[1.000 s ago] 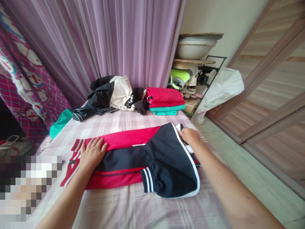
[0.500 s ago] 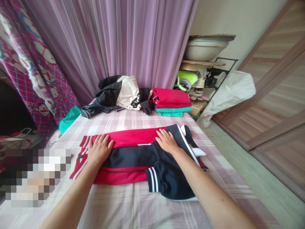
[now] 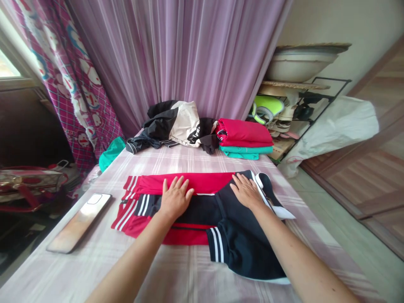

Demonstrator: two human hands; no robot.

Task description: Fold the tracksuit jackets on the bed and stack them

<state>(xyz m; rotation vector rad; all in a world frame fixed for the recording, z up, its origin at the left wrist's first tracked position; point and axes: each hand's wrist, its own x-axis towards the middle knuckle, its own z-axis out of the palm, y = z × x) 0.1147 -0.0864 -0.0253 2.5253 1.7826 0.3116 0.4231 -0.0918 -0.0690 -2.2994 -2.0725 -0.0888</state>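
A red and black jacket (image 3: 255,244) lies spread on a plaid sheet, its white-edged collar (image 3: 263,185) to the right and its striped red hem (image 3: 126,210) to the left. One black sleeve (image 3: 202,208) runs along its middle, with a striped cuff (image 3: 144,205) near the hem. The other sleeve is bent towards me, its striped cuff (image 3: 216,244) at the near side. My left hand (image 3: 176,197) rests flat on the red panel and black sleeve, fingers spread. Palm down by the shoulder and collar, my right hand (image 3: 246,191) is open too. Neither hand grips the cloth.
A phone (image 3: 80,223) lies at the left on the plaid sheet (image 3: 176,273). Crumpled black and white clothing (image 3: 184,122) and a folded red and teal stack (image 3: 244,134) sit at the back. Purple curtains (image 3: 189,54) hang behind; a rack with basins (image 3: 303,63) stands right.
My left hand has slid right along the jacket, away from the hem, and the sleeve's striped cuff now shows. My right hand stays near the shoulder. The whole view has turned left.
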